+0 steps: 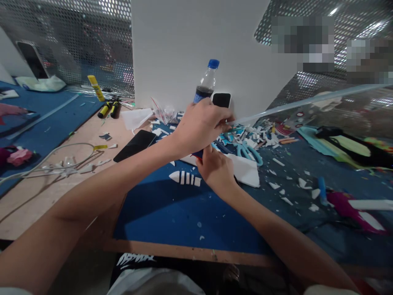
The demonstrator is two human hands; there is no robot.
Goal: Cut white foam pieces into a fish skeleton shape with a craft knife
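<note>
Blue matting (190,221) covers the worktable beneath two bare forearms. Over it, the left hand (199,123) is pinched on the near end of a long, narrow, translucent strip (307,101); the strip's long axis slants away to the right, rising gently, its far end out of view. Just below, the right hand (217,168) is closed around a red-and-blue object (199,154), too hidden to identify or to tell which way it points. Near these fingers lies a row of cut white foam pieces (186,178), running left to right with the pointed piece leftmost. A flat white foam slab (247,170) sits by the right wrist, with light-blue-handled scissors (249,153) just beyond. Farther off are heaped white scraps (264,137), a flat black phone (135,145) and a blue-capped clear plastic bottle (205,86). Behind stand a plain white panel (196,37) and perforated metal screens (107,28).
</note>
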